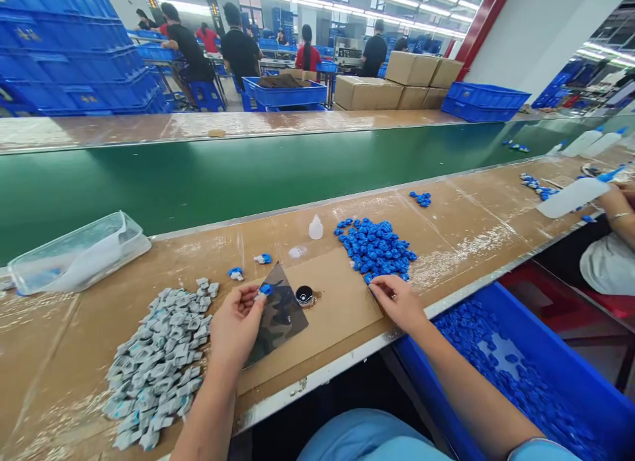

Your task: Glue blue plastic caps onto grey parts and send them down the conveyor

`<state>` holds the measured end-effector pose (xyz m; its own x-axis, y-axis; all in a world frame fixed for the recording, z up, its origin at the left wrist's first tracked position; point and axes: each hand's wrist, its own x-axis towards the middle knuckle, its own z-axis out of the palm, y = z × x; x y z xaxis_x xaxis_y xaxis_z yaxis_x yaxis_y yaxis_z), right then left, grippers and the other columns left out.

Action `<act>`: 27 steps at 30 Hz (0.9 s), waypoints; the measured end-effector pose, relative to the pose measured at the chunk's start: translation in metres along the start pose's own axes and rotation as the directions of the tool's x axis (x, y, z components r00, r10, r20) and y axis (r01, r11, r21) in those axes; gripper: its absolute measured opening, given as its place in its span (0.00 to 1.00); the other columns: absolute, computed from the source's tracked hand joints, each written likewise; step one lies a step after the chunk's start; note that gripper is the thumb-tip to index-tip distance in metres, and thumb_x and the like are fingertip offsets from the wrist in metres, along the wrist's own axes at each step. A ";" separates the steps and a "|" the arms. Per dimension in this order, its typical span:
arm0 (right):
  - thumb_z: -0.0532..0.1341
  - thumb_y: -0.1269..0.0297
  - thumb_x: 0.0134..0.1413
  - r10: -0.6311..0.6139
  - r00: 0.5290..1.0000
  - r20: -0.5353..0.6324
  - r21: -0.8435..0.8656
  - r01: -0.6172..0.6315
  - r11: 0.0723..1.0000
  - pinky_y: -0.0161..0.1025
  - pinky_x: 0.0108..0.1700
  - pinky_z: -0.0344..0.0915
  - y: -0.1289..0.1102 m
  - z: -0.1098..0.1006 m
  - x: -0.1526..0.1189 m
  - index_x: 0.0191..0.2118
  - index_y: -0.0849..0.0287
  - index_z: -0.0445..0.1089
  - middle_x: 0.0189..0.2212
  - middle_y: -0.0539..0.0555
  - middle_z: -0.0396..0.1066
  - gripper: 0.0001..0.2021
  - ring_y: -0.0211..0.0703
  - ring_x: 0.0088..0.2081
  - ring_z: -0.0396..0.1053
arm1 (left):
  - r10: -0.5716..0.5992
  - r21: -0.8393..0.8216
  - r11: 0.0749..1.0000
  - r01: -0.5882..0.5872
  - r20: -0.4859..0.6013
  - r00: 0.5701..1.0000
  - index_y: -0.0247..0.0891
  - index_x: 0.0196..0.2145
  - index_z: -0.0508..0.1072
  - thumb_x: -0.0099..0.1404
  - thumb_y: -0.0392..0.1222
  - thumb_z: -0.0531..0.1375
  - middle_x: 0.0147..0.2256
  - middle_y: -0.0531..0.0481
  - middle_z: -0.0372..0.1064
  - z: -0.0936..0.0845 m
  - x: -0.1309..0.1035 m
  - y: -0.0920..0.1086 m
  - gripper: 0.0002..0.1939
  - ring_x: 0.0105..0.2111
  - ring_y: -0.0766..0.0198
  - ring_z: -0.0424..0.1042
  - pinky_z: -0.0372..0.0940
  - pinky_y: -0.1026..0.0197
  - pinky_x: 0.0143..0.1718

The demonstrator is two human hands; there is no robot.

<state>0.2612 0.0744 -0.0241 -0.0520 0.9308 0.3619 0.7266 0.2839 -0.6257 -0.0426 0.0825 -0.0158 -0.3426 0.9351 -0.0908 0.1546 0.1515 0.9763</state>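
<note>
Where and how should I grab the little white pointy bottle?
Best pinch the little bottle around its wide lower body, probably coming from the left. It stands upright and narrows to a thin tip, and the blue pile lies close by on the right.

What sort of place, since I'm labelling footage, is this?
Probably a factory assembly floor: a long green conveyor belt, stacked blue plastic crates and a heap of small blue parts suggest it.
</note>
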 end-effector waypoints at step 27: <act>0.60 0.63 0.55 -0.117 0.988 0.098 0.302 0.082 0.950 0.37 0.35 0.74 -0.022 0.010 0.012 0.38 0.57 0.75 0.33 0.55 0.77 0.08 0.41 0.32 0.74 | 0.361 0.823 0.544 -0.164 -0.053 0.931 0.38 0.29 0.72 0.56 0.35 0.51 0.31 0.39 0.71 -0.039 0.029 0.005 0.09 0.38 0.47 0.69 0.60 0.46 0.45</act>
<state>0.2380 0.0812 -0.0130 -0.2032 0.9094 0.3630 0.4791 0.4156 -0.7731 -0.0882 0.0982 -0.0061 -0.3124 0.9083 0.2781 0.9028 0.1928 0.3843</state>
